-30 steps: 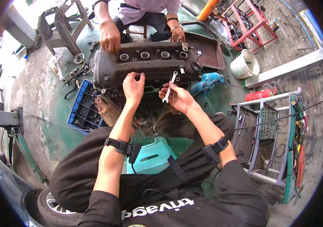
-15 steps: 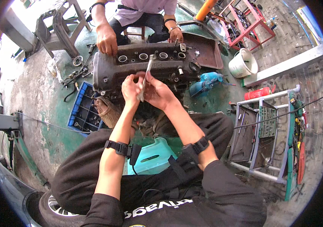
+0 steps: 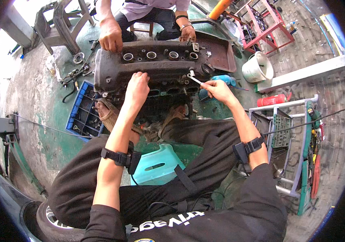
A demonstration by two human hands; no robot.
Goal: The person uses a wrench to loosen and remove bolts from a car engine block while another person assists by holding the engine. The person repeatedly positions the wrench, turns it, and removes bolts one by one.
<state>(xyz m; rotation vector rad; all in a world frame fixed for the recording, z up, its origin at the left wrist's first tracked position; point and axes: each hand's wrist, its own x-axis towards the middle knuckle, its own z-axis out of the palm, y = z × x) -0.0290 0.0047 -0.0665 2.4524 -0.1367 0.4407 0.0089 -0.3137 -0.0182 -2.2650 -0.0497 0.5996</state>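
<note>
A dark engine (image 3: 148,68) with a grimy valve cover and a row of round openings stands before me. My right hand (image 3: 217,89) grips a combination wrench (image 3: 196,80) near one end. The wrench's far end reaches the metal fittings at the engine's near right side; whether it sits on a bolt is too small to tell. Against the cover's near edge, my left hand (image 3: 137,88) is closed, fingers curled, and what it holds, if anything, is hidden. Across from me a co-worker's hand (image 3: 111,36) rests at the cover's far left, and the other hand (image 3: 187,33) at its far right.
A blue divided crate (image 3: 81,115) lies left of the engine, near loose parts on the floor. A rusty tray (image 3: 221,52), a blue bottle (image 3: 223,80), a white bucket (image 3: 257,67) and a red extinguisher (image 3: 274,99) are to the right. A turquoise stool (image 3: 156,163) stands below me.
My hands were together over the cover with the wrench upright between them. They have parted: the right carried the wrench to the engine's right side, the left came slightly left, to the cover's near edge.
</note>
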